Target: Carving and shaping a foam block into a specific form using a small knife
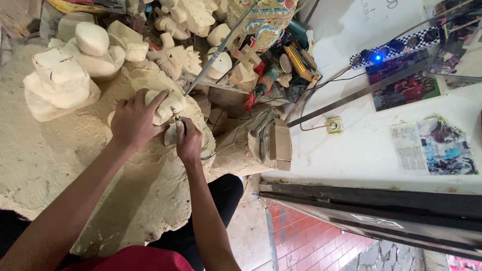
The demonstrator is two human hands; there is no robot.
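The left hand [131, 120] clamps the pale wood carving [168, 105]. The right hand [189, 141] grips a small rotary tool [176, 119], carving it. Next needs steady hands.

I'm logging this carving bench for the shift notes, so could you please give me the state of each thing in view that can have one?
left hand: closed over the pale carving, pressing it down.
right hand: gripping the rotary tool.
pale carving: unpainted, rough, resting on the dusty block.
rotary tool: tip against the carving; spinning or not, cannot tell.
dusty block: coated in pale dust.
painted figure: coloured, finished-looking.
blue light: lit.
wall socket: nothing plugged in, as far as visible.
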